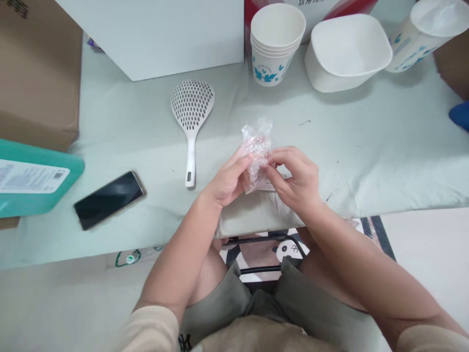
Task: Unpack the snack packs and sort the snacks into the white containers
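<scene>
A crumpled clear plastic wrap [257, 142] is between my hands, above the front edge of the cloth-covered table. My left hand [230, 178] is wrapped round its left side, with the thumb lying on top. On the right side, my right hand [293, 173] pinches the wrap between thumb and forefinger. What may lie inside the plastic is too blurred to tell. A white slotted strainer [192, 105] rests flat on the table to the left of my hands, its handle pointing toward me.
Behind my hands stand stacked paper cups [271, 63], a white rectangular tub [348, 58] and another cup stack [414, 44]. A black phone [110, 199], a green container [69, 168] and a cardboard box [44, 73] are at left. A white box [164, 39] stands behind the strainer.
</scene>
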The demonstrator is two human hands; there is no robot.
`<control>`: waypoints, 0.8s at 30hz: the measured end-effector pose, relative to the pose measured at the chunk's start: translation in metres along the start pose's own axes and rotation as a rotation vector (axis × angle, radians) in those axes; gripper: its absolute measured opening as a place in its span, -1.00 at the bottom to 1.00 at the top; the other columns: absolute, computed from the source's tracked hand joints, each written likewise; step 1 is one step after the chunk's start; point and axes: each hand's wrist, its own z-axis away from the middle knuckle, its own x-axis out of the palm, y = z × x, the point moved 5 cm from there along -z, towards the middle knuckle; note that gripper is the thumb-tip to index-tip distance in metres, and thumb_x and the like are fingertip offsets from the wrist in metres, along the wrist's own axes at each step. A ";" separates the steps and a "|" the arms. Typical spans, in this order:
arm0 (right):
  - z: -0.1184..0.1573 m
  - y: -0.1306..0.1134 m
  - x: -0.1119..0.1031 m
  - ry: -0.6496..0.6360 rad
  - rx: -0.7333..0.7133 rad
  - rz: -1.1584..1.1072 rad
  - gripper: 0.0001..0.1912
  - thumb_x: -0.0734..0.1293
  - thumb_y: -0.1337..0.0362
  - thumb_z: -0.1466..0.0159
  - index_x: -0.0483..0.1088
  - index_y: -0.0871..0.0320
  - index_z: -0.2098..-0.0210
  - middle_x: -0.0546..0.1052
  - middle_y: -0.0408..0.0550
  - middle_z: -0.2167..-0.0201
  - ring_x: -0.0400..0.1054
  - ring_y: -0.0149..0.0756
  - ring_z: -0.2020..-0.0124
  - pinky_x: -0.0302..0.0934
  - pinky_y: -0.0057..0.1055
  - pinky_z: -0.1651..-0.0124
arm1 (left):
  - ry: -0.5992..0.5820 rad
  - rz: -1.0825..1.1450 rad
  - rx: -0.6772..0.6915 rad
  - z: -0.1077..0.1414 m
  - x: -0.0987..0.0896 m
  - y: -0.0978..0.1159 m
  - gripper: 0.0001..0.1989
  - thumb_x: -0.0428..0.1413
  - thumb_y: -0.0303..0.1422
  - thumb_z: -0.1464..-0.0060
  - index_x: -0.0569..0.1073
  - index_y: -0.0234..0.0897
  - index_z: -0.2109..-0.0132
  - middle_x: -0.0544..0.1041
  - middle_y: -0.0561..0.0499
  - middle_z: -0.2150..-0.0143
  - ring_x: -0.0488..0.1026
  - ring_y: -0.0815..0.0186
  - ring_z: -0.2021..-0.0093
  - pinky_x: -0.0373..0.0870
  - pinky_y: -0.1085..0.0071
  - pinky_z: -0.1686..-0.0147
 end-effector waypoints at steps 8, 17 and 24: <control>0.000 -0.005 0.002 0.026 -0.161 -0.014 -0.89 0.31 0.36 -0.37 0.40 0.00 0.26 0.60 -0.11 0.35 0.57 -0.15 0.14 0.43 -0.11 0.04 | 0.126 -0.046 0.123 -0.004 -0.004 0.012 -0.48 0.22 0.16 -0.10 0.55 -0.21 0.11 0.67 -0.09 0.17 0.66 0.09 0.03 0.64 0.22 0.11; 0.010 -0.018 0.008 -0.059 -0.340 -0.019 -0.85 0.29 0.40 -0.32 0.33 -0.01 0.20 0.64 0.00 0.01 0.52 -0.03 -0.12 0.39 -0.05 -0.04 | 0.355 -0.048 0.223 -0.009 -0.027 0.026 -0.37 -0.02 0.31 -0.20 0.52 -0.17 0.19 0.65 -0.08 0.23 0.67 0.06 0.07 0.65 0.17 0.24; 0.018 -0.024 0.014 -0.158 -0.397 0.035 -0.86 0.31 0.38 -0.29 0.33 -0.02 0.22 0.62 -0.10 0.11 0.55 -0.13 -0.01 0.33 -0.15 0.03 | 0.390 -0.021 0.249 -0.005 -0.044 0.039 -0.39 0.06 0.29 -0.17 0.53 -0.19 0.17 0.68 -0.12 0.18 0.66 0.03 0.01 0.66 0.18 0.19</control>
